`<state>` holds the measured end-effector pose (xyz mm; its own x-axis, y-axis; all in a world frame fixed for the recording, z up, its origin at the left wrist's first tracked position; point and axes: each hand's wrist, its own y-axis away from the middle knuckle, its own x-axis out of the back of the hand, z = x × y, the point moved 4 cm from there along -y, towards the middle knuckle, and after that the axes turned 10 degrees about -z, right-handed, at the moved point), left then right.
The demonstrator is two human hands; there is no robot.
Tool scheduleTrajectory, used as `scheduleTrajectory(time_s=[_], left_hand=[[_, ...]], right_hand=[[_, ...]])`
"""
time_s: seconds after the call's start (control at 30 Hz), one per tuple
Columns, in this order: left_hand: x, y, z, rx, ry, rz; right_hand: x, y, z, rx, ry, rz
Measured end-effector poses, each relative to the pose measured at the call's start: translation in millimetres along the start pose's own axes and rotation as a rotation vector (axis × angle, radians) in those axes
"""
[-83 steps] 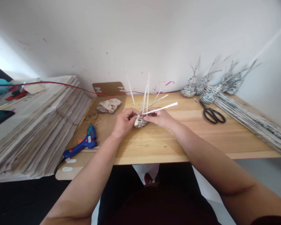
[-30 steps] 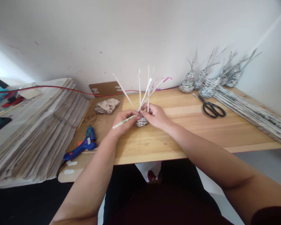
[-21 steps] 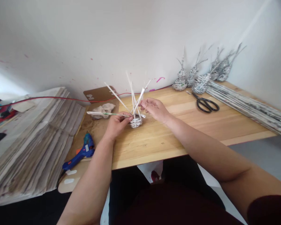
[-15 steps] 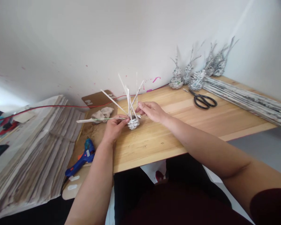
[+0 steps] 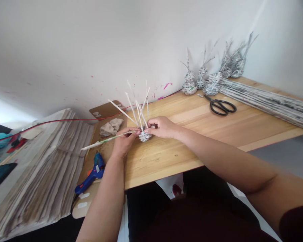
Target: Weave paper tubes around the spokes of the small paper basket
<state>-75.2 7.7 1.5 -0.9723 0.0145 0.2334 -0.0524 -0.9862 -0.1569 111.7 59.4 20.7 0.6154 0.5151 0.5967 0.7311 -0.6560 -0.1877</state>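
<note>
A small woven paper basket [image 5: 144, 136] with a rounded bottom stands on the wooden table, several white paper stakes [image 5: 131, 105] sticking up from its rim. My left hand [image 5: 123, 141] is closed at the basket's left side. A long rolled paper strip [image 5: 101, 142] passes through its fingers and points out to the left. On the other side, my right hand [image 5: 163, 127] pinches the basket's rim at the base of the stakes, thumb in front. Part of the rim is hidden behind the fingers.
Black scissors [image 5: 222, 107] lie at right, near a bundle of paper tubes [image 5: 265, 102]. Several woven paper gourd shapes [image 5: 189, 84] stand against the wall. At left are a blue glue gun [image 5: 92, 173], a crumpled cloth [image 5: 111, 127] and a newspaper stack [image 5: 53, 161]. A red cable [image 5: 65, 120] runs behind.
My right hand has come down from the stakes onto the basket's rim. The long strip's free end at left now hangs lower. The view has shifted slightly.
</note>
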Motion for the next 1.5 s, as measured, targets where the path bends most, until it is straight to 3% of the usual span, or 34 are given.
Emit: scheduleTrajectory(time_s=[0.23, 0.47, 0.53, 0.7, 0.73, 0.77, 0.87, 0.97, 1.17, 1.37, 1.5], left_hand=[[-4.6, 0, -2, -0.012, -0.017, -0.029], [-9.2, 0, 2, -0.023, -0.075, -0.020], [-9.9, 0, 5, -0.034, -0.081, 0.013], [-9.9, 0, 11, -0.045, -0.057, 0.114], [-9.9, 0, 12, -0.046, -0.058, 0.125], [-10.0, 0, 12, -0.048, -0.063, 0.131], [-10.9, 1, 12, -0.067, -0.101, 0.137], [-12.5, 3, 14, -0.092, -0.151, 0.129], [-14.5, 3, 17, -0.084, -0.150, 0.086], [-4.1, -3, 6, -0.058, 0.001, 0.192], [4.3, -7, -5, -0.069, 0.225, 0.259]], right_hand=[[-4, -3, 11, -0.102, -0.141, -0.094], [-10, -4, 19, -0.110, -0.313, -0.082], [-4, -4, 18, -0.107, -0.332, 0.000], [24, 7, -3, -0.019, -0.258, 0.425], [26, 9, -8, 0.011, -0.217, 0.455], [25, 11, -13, 0.033, -0.172, 0.435], [9, 11, -19, 0.056, -0.023, 0.201], [0, 10, -15, 0.017, 0.068, 0.138], [4, 6, -10, -0.107, -0.260, 0.086], [21, 5, -11, -0.084, -0.529, 0.246], [25, 3, -5, -0.088, -0.631, 0.343]])
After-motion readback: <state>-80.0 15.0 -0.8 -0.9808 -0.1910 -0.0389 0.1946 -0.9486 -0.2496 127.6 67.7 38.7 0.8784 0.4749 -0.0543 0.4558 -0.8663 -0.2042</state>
